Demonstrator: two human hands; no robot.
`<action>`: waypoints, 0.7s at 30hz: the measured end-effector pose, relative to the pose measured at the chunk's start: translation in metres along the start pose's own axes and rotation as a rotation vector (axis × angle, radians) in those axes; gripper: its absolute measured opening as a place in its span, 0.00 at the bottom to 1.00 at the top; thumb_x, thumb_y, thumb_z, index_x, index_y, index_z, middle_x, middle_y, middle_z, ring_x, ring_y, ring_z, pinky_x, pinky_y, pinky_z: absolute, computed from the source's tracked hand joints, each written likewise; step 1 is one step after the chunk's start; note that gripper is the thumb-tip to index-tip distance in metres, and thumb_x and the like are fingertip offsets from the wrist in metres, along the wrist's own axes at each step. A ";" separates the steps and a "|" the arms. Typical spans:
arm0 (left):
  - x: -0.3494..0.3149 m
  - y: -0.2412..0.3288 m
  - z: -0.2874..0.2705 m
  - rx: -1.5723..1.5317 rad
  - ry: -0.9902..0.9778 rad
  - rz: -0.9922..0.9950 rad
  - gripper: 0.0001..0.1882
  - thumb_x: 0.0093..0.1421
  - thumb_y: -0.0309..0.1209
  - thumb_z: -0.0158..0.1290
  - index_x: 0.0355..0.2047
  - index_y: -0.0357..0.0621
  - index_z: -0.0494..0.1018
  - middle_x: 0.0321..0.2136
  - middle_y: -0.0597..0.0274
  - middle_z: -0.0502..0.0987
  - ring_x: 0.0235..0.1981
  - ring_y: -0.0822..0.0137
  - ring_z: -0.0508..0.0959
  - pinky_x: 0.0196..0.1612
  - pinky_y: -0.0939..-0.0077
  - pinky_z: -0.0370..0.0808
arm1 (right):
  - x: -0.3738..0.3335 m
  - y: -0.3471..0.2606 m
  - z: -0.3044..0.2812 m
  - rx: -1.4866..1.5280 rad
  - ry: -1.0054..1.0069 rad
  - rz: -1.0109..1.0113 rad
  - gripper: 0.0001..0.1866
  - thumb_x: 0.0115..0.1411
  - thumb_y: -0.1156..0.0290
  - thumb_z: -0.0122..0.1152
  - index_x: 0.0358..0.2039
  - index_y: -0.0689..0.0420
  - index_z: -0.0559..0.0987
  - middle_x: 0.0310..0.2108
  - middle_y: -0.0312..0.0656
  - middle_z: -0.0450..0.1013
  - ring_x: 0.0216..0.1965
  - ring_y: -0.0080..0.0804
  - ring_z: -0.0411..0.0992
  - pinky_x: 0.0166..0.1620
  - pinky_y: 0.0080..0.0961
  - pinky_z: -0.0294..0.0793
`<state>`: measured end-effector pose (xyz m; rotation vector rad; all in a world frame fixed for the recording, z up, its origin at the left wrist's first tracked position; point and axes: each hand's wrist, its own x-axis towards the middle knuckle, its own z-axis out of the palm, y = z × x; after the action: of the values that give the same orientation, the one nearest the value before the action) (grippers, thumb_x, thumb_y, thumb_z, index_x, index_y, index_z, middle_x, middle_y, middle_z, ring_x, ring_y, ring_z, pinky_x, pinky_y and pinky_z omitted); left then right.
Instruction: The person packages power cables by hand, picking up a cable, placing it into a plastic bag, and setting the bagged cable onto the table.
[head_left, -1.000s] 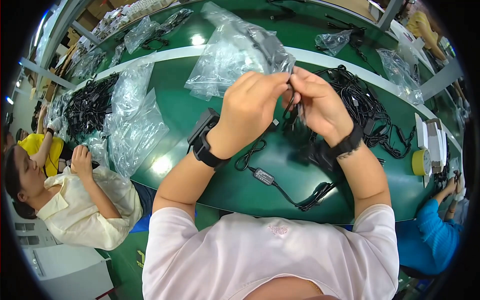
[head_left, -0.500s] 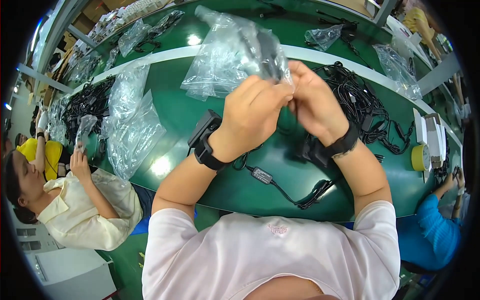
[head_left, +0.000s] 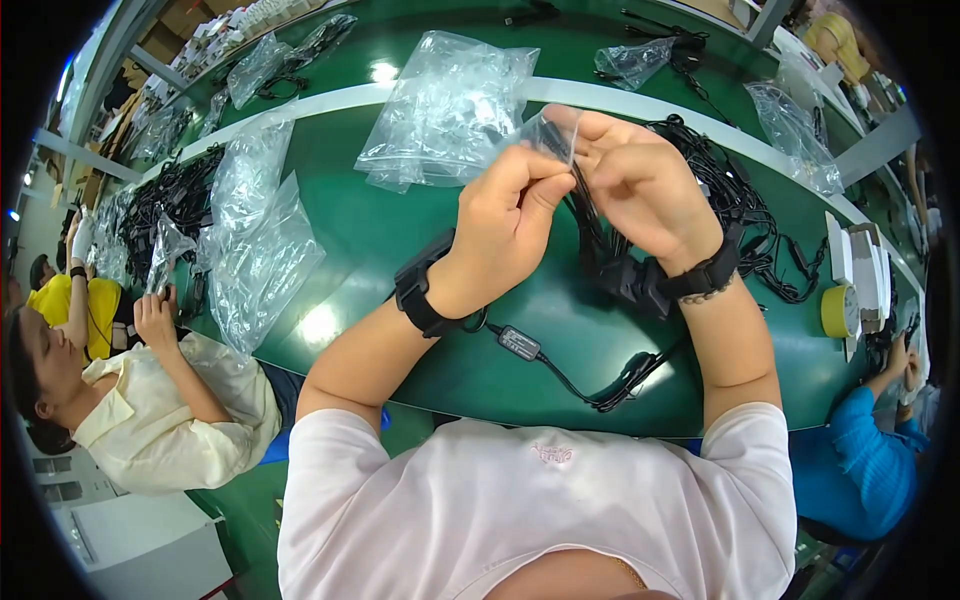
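Under both hands spreads a green workbench. Right of the right hand lies a heap of black cables; beyond the left hand, a stack of clear plastic bags. Nearer the body than the hands lies a black cable with an inline box. Farther right stands a white carton, contents unclear. Between the hands, the left thumb and fingers pinch a small clear bag, something black showing through; the right hand is half open against it.
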<state>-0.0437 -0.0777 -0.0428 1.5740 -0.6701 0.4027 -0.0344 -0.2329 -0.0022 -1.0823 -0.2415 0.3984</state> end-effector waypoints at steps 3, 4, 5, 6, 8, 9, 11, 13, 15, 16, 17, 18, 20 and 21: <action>0.002 0.003 0.002 0.162 -0.067 0.194 0.03 0.54 0.23 0.52 0.27 0.38 0.69 0.21 0.57 0.71 0.20 0.64 0.72 0.25 0.76 0.68 | -0.003 0.000 0.008 -0.318 -0.016 -0.036 0.23 0.52 0.79 0.48 0.51 0.65 0.66 0.34 0.42 0.73 0.31 0.25 0.71 0.33 0.16 0.69; 0.001 0.001 0.003 0.160 -0.075 0.187 0.03 0.54 0.23 0.52 0.27 0.38 0.69 0.21 0.57 0.71 0.20 0.64 0.72 0.25 0.76 0.68 | -0.001 0.006 0.003 -0.796 0.120 -0.233 0.20 0.51 0.77 0.51 0.46 0.62 0.71 0.29 0.43 0.74 0.26 0.24 0.70 0.30 0.16 0.68; 0.001 -0.001 0.004 0.157 -0.099 0.192 0.03 0.55 0.23 0.51 0.27 0.39 0.69 0.21 0.58 0.71 0.21 0.66 0.72 0.25 0.77 0.68 | 0.003 0.012 -0.003 -1.275 0.260 -0.429 0.16 0.50 0.75 0.53 0.42 0.60 0.75 0.24 0.43 0.74 0.22 0.23 0.69 0.27 0.16 0.68; 0.000 -0.003 0.006 0.156 -0.118 0.194 0.02 0.55 0.23 0.51 0.28 0.39 0.68 0.21 0.59 0.71 0.21 0.68 0.72 0.25 0.77 0.68 | 0.011 0.016 -0.002 -1.301 0.311 -0.690 0.09 0.50 0.73 0.57 0.33 0.59 0.78 0.20 0.47 0.72 0.17 0.23 0.67 0.24 0.18 0.68; -0.002 -0.006 0.010 0.049 -0.108 0.146 0.03 0.55 0.23 0.51 0.28 0.39 0.68 0.21 0.60 0.71 0.22 0.69 0.72 0.25 0.77 0.68 | 0.003 0.006 -0.001 -1.207 0.253 -0.454 0.09 0.50 0.73 0.57 0.34 0.60 0.78 0.21 0.46 0.73 0.20 0.22 0.69 0.26 0.18 0.69; -0.001 -0.007 0.011 -0.059 -0.098 0.113 0.03 0.54 0.23 0.51 0.28 0.39 0.68 0.21 0.61 0.71 0.22 0.69 0.72 0.25 0.77 0.68 | 0.000 -0.001 0.001 -1.110 0.197 -0.237 0.10 0.51 0.73 0.57 0.34 0.62 0.77 0.21 0.45 0.74 0.23 0.21 0.70 0.29 0.19 0.70; 0.000 -0.005 0.009 -0.131 -0.122 0.029 0.03 0.55 0.24 0.50 0.29 0.39 0.68 0.22 0.61 0.72 0.23 0.69 0.72 0.26 0.77 0.68 | 0.003 -0.007 -0.014 -0.609 -0.112 -0.103 0.11 0.53 0.77 0.52 0.38 0.63 0.76 0.24 0.39 0.74 0.32 0.19 0.69 0.36 0.20 0.69; 0.005 -0.004 0.004 0.015 -0.189 0.042 0.03 0.55 0.25 0.50 0.28 0.39 0.67 0.23 0.60 0.71 0.25 0.67 0.72 0.28 0.77 0.68 | -0.005 -0.013 -0.012 -0.482 -0.159 -0.114 0.15 0.52 0.81 0.49 0.41 0.61 0.75 0.25 0.42 0.74 0.29 0.22 0.71 0.35 0.19 0.70; 0.007 -0.010 0.004 0.073 -0.232 0.065 0.03 0.54 0.24 0.50 0.28 0.39 0.67 0.24 0.60 0.71 0.26 0.64 0.71 0.29 0.76 0.68 | -0.011 -0.018 -0.005 -1.373 0.059 -0.336 0.18 0.50 0.82 0.47 0.42 0.57 0.76 0.25 0.48 0.74 0.25 0.31 0.73 0.32 0.20 0.70; 0.008 -0.010 0.004 0.095 -0.262 0.092 0.03 0.54 0.24 0.50 0.29 0.39 0.67 0.24 0.59 0.70 0.26 0.62 0.71 0.30 0.76 0.68 | -0.007 -0.005 -0.008 -1.487 0.152 -0.654 0.14 0.48 0.81 0.49 0.35 0.57 0.78 0.23 0.51 0.71 0.22 0.42 0.71 0.27 0.24 0.70; 0.008 -0.009 0.004 0.118 -0.292 0.120 0.03 0.53 0.23 0.50 0.29 0.39 0.68 0.24 0.58 0.70 0.27 0.60 0.71 0.30 0.75 0.68 | -0.009 -0.005 -0.007 -1.487 0.151 -0.653 0.14 0.48 0.81 0.49 0.35 0.57 0.78 0.23 0.51 0.71 0.22 0.42 0.71 0.27 0.24 0.70; 0.008 -0.007 0.006 0.093 -0.266 0.129 0.03 0.54 0.24 0.49 0.28 0.38 0.67 0.24 0.60 0.71 0.27 0.65 0.71 0.31 0.77 0.68 | -0.012 -0.006 -0.001 -1.591 0.161 -0.542 0.10 0.47 0.79 0.50 0.31 0.59 0.77 0.21 0.50 0.71 0.22 0.44 0.70 0.26 0.26 0.69; 0.006 -0.007 0.006 -0.063 -0.230 -0.026 0.03 0.55 0.24 0.49 0.29 0.38 0.67 0.24 0.61 0.71 0.27 0.68 0.71 0.31 0.78 0.68 | -0.012 0.000 -0.002 -1.673 0.215 -0.517 0.03 0.46 0.77 0.52 0.20 0.62 0.73 0.17 0.48 0.69 0.20 0.47 0.68 0.24 0.31 0.68; 0.006 -0.007 0.006 -0.216 -0.190 -0.177 0.03 0.56 0.25 0.48 0.29 0.38 0.67 0.24 0.63 0.72 0.28 0.72 0.71 0.31 0.79 0.68 | -0.011 0.000 -0.002 -1.673 0.214 -0.518 0.03 0.46 0.77 0.52 0.20 0.62 0.73 0.17 0.48 0.69 0.20 0.47 0.68 0.24 0.31 0.68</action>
<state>-0.0359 -0.0842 -0.0452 1.4610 -0.6883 0.0471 -0.0434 -0.2392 -0.0034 -2.5744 -0.6891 -0.5577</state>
